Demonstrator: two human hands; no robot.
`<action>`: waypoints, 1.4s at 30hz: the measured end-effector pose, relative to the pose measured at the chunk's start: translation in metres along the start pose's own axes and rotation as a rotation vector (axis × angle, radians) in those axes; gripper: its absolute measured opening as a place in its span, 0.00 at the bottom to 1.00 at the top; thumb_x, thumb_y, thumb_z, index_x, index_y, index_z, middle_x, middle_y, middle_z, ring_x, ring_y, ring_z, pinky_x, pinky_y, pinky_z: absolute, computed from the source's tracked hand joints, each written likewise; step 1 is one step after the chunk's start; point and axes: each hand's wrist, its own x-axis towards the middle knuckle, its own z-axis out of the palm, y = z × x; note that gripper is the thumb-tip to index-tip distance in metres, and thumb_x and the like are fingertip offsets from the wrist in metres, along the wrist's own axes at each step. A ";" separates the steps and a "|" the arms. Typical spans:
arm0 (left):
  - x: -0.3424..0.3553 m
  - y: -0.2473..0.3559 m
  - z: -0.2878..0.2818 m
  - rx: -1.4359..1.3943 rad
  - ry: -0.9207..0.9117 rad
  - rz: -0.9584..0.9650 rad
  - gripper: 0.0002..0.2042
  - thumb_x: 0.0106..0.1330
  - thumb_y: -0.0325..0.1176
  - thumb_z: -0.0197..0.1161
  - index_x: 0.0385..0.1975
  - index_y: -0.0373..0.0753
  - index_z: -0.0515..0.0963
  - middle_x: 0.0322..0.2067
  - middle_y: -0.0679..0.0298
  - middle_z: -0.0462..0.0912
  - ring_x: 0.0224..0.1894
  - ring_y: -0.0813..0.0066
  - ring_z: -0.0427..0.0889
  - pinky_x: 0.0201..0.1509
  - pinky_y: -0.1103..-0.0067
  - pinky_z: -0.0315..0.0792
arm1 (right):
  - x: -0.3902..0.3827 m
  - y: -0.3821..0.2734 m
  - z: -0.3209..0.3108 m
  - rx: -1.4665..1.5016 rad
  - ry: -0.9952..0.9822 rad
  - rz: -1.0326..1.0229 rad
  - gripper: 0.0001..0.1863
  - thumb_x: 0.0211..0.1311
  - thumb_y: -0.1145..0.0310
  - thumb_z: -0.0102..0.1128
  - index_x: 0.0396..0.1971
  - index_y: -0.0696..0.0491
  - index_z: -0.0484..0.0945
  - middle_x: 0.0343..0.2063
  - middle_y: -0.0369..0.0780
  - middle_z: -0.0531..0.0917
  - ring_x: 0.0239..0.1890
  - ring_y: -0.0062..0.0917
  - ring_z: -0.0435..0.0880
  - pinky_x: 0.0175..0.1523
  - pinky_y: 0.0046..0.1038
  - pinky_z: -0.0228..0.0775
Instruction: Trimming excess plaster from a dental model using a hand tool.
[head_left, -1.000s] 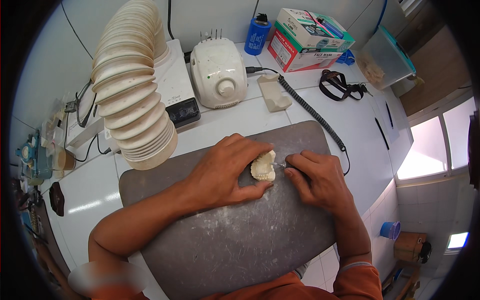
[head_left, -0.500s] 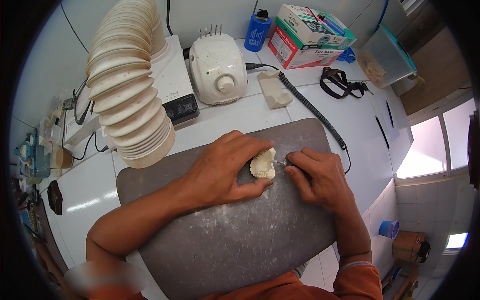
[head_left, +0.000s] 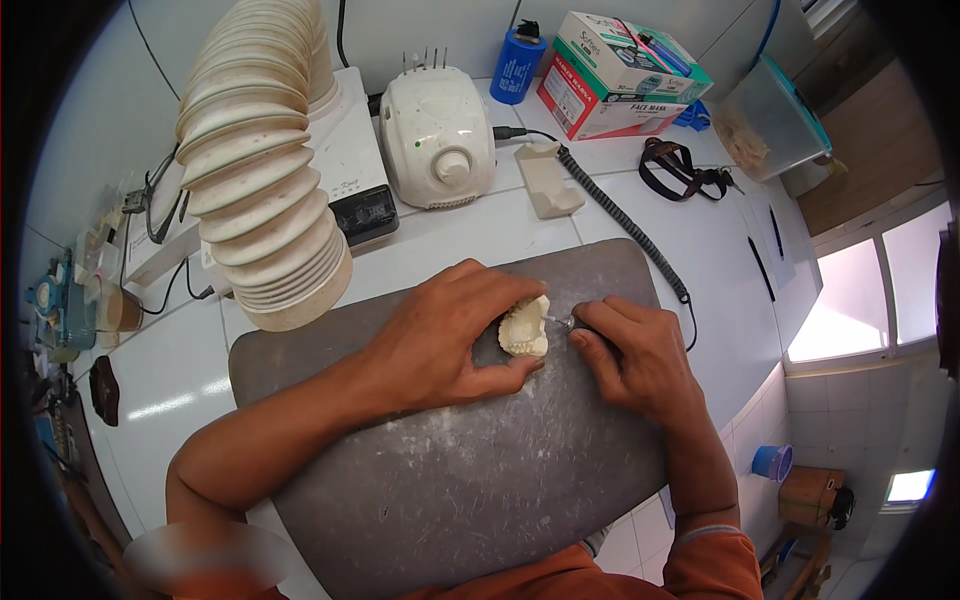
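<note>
Left hand (head_left: 445,340) grips cast (head_left: 522,328), at mat's (head_left: 450,490) 1 o'clock | right hand (head_left: 637,352) grips handpiece (head_left: 569,322), at cast's 3 o'clock edge | poses barely changed, so likely same spot worked

Over grey board (head_left: 460,500): handpiece (head_left: 569,322) mostly hidden by right hand (head_left: 637,355). Left of board: sleeve (head_left: 232,583) blurred. Beyond board: hose (head_left: 255,170), bend cropped.

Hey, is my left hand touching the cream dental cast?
Touching. The head view shows your left hand gripping the cream dental cast, thumb against its near edge and index finger against its far edge.
</note>
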 end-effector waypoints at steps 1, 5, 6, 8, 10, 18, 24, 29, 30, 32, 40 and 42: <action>0.000 0.000 0.000 0.001 0.001 0.000 0.34 0.60 0.39 0.83 0.67 0.37 0.82 0.51 0.54 0.88 0.53 0.53 0.86 0.60 0.63 0.81 | 0.000 0.000 0.000 0.000 0.000 -0.001 0.08 0.75 0.63 0.73 0.43 0.51 0.88 0.29 0.40 0.84 0.27 0.40 0.86 0.32 0.40 0.76; -0.001 -0.001 0.000 0.008 0.005 0.000 0.34 0.60 0.39 0.83 0.67 0.37 0.82 0.51 0.54 0.88 0.53 0.53 0.86 0.61 0.63 0.81 | 0.001 -0.001 -0.002 -0.014 -0.031 -0.008 0.08 0.74 0.63 0.73 0.43 0.51 0.88 0.29 0.41 0.84 0.27 0.41 0.87 0.32 0.40 0.75; 0.000 -0.001 0.001 0.008 0.005 0.001 0.34 0.60 0.39 0.83 0.67 0.37 0.82 0.51 0.54 0.88 0.53 0.53 0.86 0.61 0.63 0.81 | 0.001 -0.001 -0.002 -0.019 -0.035 -0.007 0.08 0.74 0.63 0.73 0.43 0.51 0.88 0.29 0.41 0.84 0.27 0.41 0.87 0.32 0.40 0.75; 0.000 0.000 0.001 0.008 0.005 0.003 0.34 0.60 0.39 0.83 0.67 0.37 0.82 0.51 0.54 0.88 0.53 0.53 0.86 0.61 0.63 0.81 | 0.000 -0.001 -0.003 -0.013 -0.034 -0.001 0.08 0.74 0.63 0.73 0.43 0.51 0.88 0.29 0.41 0.84 0.27 0.41 0.87 0.32 0.40 0.75; -0.001 0.001 0.000 0.013 0.004 0.002 0.34 0.59 0.39 0.83 0.67 0.37 0.82 0.51 0.54 0.88 0.53 0.53 0.86 0.61 0.63 0.81 | 0.001 -0.002 -0.003 -0.002 -0.031 0.003 0.08 0.74 0.63 0.73 0.43 0.51 0.88 0.29 0.41 0.84 0.27 0.41 0.87 0.32 0.40 0.75; 0.001 0.001 -0.001 0.006 -0.008 -0.009 0.34 0.59 0.39 0.84 0.67 0.37 0.82 0.52 0.54 0.89 0.54 0.53 0.87 0.61 0.63 0.81 | 0.001 0.000 -0.002 0.011 -0.026 0.007 0.08 0.74 0.62 0.73 0.44 0.51 0.89 0.29 0.41 0.85 0.27 0.41 0.87 0.32 0.41 0.75; 0.002 0.003 -0.002 0.008 -0.018 -0.018 0.35 0.59 0.39 0.84 0.68 0.38 0.82 0.52 0.55 0.89 0.54 0.53 0.87 0.61 0.64 0.81 | -0.001 0.002 0.002 0.038 0.019 0.008 0.08 0.74 0.62 0.73 0.42 0.51 0.88 0.28 0.40 0.84 0.27 0.42 0.86 0.32 0.40 0.74; 0.000 0.000 0.000 0.017 -0.006 0.007 0.35 0.58 0.39 0.84 0.67 0.38 0.83 0.52 0.55 0.89 0.54 0.53 0.87 0.61 0.63 0.81 | 0.003 0.000 -0.008 -0.026 -0.091 -0.025 0.08 0.74 0.63 0.73 0.41 0.50 0.87 0.28 0.40 0.83 0.27 0.41 0.86 0.32 0.40 0.74; 0.000 0.000 0.000 0.022 0.004 0.024 0.35 0.58 0.39 0.84 0.67 0.39 0.83 0.52 0.55 0.89 0.54 0.52 0.87 0.61 0.63 0.81 | 0.003 0.001 -0.008 -0.028 -0.109 -0.042 0.08 0.73 0.63 0.73 0.41 0.50 0.87 0.28 0.40 0.83 0.27 0.41 0.86 0.32 0.40 0.74; 0.001 -0.001 0.000 0.017 0.004 0.021 0.35 0.58 0.39 0.84 0.67 0.39 0.83 0.52 0.55 0.89 0.54 0.52 0.87 0.61 0.63 0.81 | 0.003 0.000 -0.006 -0.018 -0.085 -0.029 0.08 0.73 0.63 0.73 0.41 0.50 0.87 0.28 0.40 0.83 0.27 0.41 0.86 0.32 0.40 0.75; 0.000 -0.001 0.000 0.004 0.006 0.010 0.35 0.58 0.40 0.85 0.67 0.39 0.83 0.52 0.55 0.89 0.54 0.52 0.87 0.61 0.63 0.81 | 0.001 -0.001 -0.005 0.006 -0.042 0.005 0.07 0.73 0.63 0.74 0.42 0.50 0.87 0.28 0.40 0.84 0.27 0.41 0.86 0.32 0.40 0.75; 0.000 -0.001 0.001 0.016 0.014 0.035 0.35 0.58 0.40 0.85 0.67 0.39 0.83 0.52 0.55 0.89 0.54 0.52 0.87 0.61 0.63 0.81 | 0.004 -0.001 -0.009 -0.027 -0.121 -0.022 0.07 0.73 0.64 0.74 0.42 0.50 0.87 0.28 0.40 0.83 0.27 0.41 0.86 0.32 0.41 0.75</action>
